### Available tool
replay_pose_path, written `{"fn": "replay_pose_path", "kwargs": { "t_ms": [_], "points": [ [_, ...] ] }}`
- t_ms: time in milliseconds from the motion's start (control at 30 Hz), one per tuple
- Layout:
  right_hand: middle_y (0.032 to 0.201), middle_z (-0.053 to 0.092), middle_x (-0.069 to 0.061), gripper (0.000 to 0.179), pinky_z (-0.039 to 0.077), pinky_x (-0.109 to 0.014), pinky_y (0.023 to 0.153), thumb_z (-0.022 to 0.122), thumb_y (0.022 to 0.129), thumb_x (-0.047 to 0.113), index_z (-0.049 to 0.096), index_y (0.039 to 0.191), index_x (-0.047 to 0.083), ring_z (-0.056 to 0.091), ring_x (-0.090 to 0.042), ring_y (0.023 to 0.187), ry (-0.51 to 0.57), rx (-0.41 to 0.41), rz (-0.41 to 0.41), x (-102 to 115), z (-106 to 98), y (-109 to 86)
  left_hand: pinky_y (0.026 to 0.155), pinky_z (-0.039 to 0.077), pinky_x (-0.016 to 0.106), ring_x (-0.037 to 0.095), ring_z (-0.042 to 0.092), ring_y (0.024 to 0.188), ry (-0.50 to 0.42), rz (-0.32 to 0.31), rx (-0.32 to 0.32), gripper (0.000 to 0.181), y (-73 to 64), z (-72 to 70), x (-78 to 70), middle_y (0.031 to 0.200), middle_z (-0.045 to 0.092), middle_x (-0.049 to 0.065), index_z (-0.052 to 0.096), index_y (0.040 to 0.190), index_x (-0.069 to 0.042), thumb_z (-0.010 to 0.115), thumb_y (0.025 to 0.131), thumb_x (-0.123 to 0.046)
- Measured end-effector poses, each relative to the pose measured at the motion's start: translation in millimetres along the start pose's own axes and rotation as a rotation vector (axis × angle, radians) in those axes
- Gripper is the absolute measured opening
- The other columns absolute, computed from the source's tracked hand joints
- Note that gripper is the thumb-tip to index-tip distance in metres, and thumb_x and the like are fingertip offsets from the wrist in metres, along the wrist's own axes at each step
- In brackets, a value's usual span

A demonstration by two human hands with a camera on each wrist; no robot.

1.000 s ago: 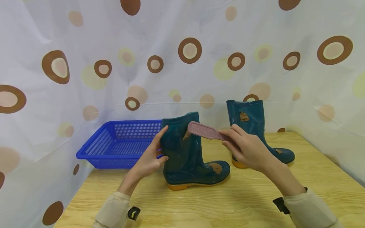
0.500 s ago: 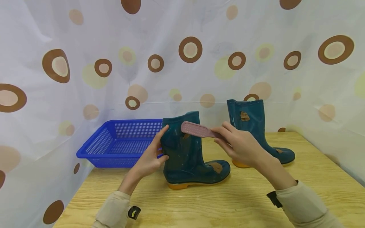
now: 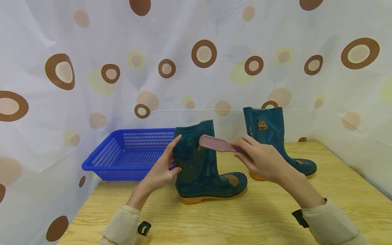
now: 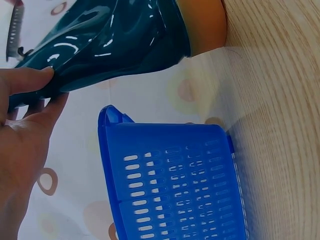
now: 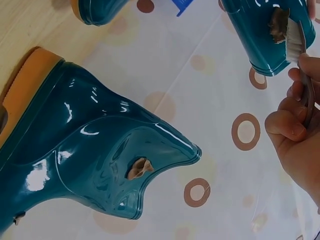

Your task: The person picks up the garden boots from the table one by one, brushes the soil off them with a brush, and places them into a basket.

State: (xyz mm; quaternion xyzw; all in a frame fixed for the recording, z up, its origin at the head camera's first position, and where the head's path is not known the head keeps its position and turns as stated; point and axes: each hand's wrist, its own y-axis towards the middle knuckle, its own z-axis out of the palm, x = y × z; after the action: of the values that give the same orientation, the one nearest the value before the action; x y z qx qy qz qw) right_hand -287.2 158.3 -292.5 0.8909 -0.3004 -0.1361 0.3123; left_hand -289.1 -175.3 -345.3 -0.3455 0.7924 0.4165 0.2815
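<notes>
In the middle of the table (image 3: 214, 224) there is a green boot (image 3: 196, 173), upright, its orange sole down at the wood and its toe pointing to the right side of the head view. The left hand (image 3: 160, 172) holds this boot by the back edge of its upper part: the fingers are bent around the edge, and in the left wrist view the thumb lies on one side and other fingers on the opposite side, so the hand is only as wide as the boot part between them. The right hand (image 3: 263, 160) has its fingers closed around the handle of a pink brush (image 3: 214, 143), with little gap between thumb and fingers. The brush head is in front of the upper part of the boot, and in the right wrist view its white bristles are at a brown patch (image 5: 278, 25) there. A second brown patch (image 3: 232, 180) is on the toe. Behind the right hand, near the far side of the table, stands another green boot (image 3: 274, 134), also upright, with one brown patch high on it and a smaller one on its toe. A blue basket (image 3: 119, 169) with many holes is at the left, partly behind the held boot. Behind everything hangs a white curtain (image 3: 226, 88) with brown and pale spots.
</notes>
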Motion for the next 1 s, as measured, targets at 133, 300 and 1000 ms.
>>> {"fn": "replay_pose_path", "kwargs": {
  "t_ms": [133, 300, 1000],
  "points": [
    [0.096, 0.059, 0.003, 0.025, 0.043, -0.016, 0.052, 0.070, 0.091, 0.012, 0.066, 0.116, 0.011, 0.047, -0.001, 0.063, 0.005, -0.010, -0.012, -1, 0, -4.7, 0.107, 0.043, 0.060, 0.042, 0.041, 0.140, 0.004, -0.006, -0.002, 0.107, -0.7, 0.0, -0.1, 0.165, 0.016, 0.010, 0.011, 0.157, -0.043, 0.060, 0.084, 0.019],
    [0.101, 0.060, 0.001, 0.028, 0.043, -0.016, 0.051, 0.070, 0.090, 0.010, 0.065, 0.118, 0.012, 0.046, 0.000, 0.062, -0.010, -0.025, -0.036, -3, -2, -9.8, 0.107, 0.042, 0.062, 0.043, 0.041, 0.139, 0.002, -0.012, -0.003, 0.107, -1.7, -0.7, 0.0, 0.165, 0.015, 0.010, 0.011, 0.157, -0.042, 0.060, 0.084, 0.019],
    [0.088, 0.052, 0.002, 0.028, 0.039, -0.016, 0.052, 0.070, 0.091, 0.010, 0.066, 0.119, 0.008, 0.042, -0.001, 0.062, 0.015, -0.036, -0.033, 6, 0, 6.3, 0.106, 0.045, 0.059, 0.042, 0.043, 0.138, 0.001, -0.006, -0.007, 0.107, -2.9, -0.4, -0.3, 0.164, 0.018, 0.011, 0.011, 0.158, -0.042, 0.059, 0.084, 0.019]
  ]
}}
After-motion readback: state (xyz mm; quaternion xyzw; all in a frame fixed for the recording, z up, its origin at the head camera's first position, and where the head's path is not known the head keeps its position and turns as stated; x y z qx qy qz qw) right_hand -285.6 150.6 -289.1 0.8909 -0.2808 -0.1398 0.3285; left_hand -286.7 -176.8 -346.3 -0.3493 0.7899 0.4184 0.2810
